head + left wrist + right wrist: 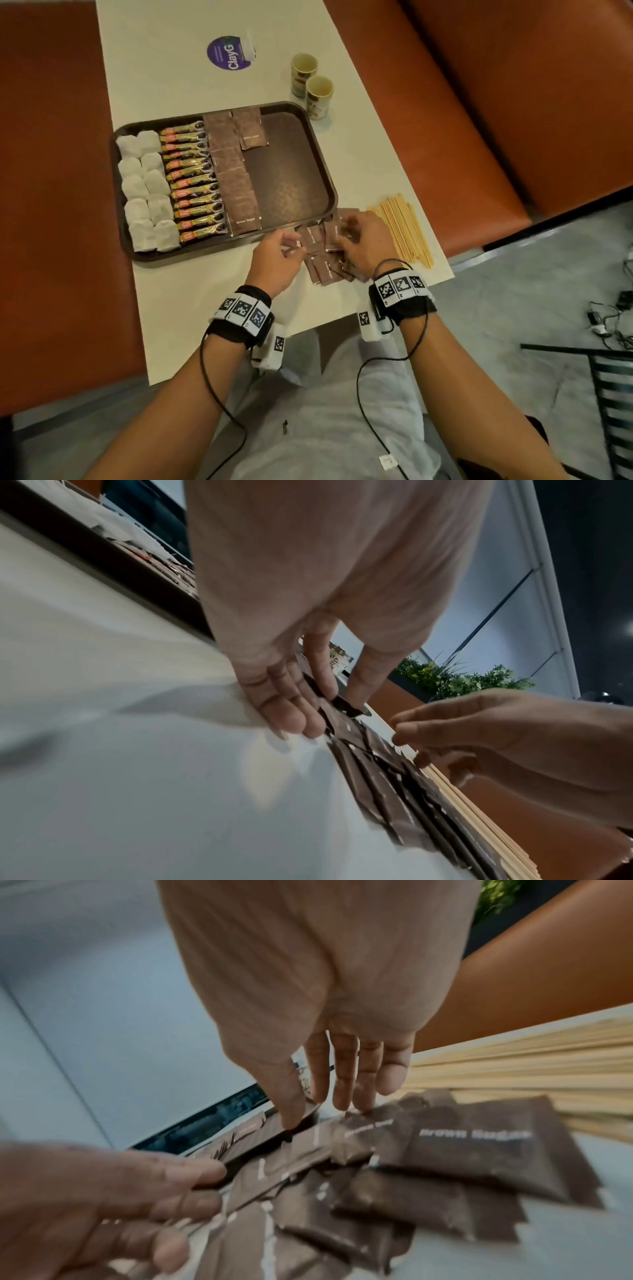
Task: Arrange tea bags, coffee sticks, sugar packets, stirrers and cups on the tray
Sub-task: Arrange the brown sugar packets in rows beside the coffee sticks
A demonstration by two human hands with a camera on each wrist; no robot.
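Note:
A dark tray (291,171) holds white tea bags (145,192) at its left, then a column of coffee sticks (195,185), then brown sugar packets (233,178). Loose sugar packets (325,270) (472,1150) lie heaped on the table by the tray's near right corner. My left hand (294,245) (337,696) pinches one packet's edge between thumb and forefinger at the heap's left side. My right hand (342,233) (325,1110) rests straight fingertips on the heap's far side. Wooden stirrers (404,233) lie right of the heap. Two paper cups (304,73) stand behind the tray.
A round purple sticker (226,53) marks the far end of the white table (178,308). Orange benches (479,102) run along both long sides. The table's near edge is just below my wrists. Cables (609,325) lie on the floor at right.

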